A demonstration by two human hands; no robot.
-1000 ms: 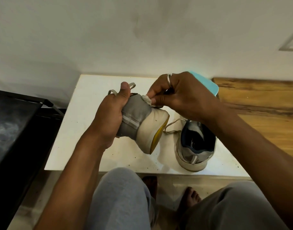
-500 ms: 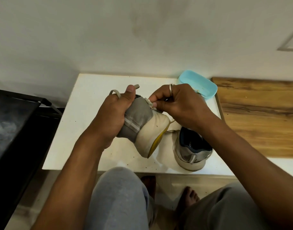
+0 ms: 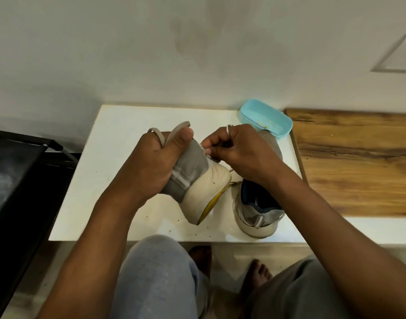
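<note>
A grey sneaker (image 3: 197,178) with a cream sole and yellow tread is held in the air above the white table (image 3: 110,176), heel toward me. My left hand (image 3: 151,166) grips its upper, and a loop of grey lace (image 3: 174,132) sticks out over the thumb. My right hand (image 3: 238,150), with a ring on one finger, pinches a small whitish thing at the shoe's top edge; what it is I cannot tell. The second grey sneaker (image 3: 257,208) stands on the table under my right wrist.
A light blue plastic box (image 3: 266,118) lies at the table's back right corner by the wall. A wooden surface (image 3: 358,162) adjoins the table on the right, a black stand (image 3: 18,180) on the left. My knees and bare feet are below the front edge.
Both hands and the held sneaker have come lower and nearer to me. My right hand no longer covers the blue box. The grips are the same.
</note>
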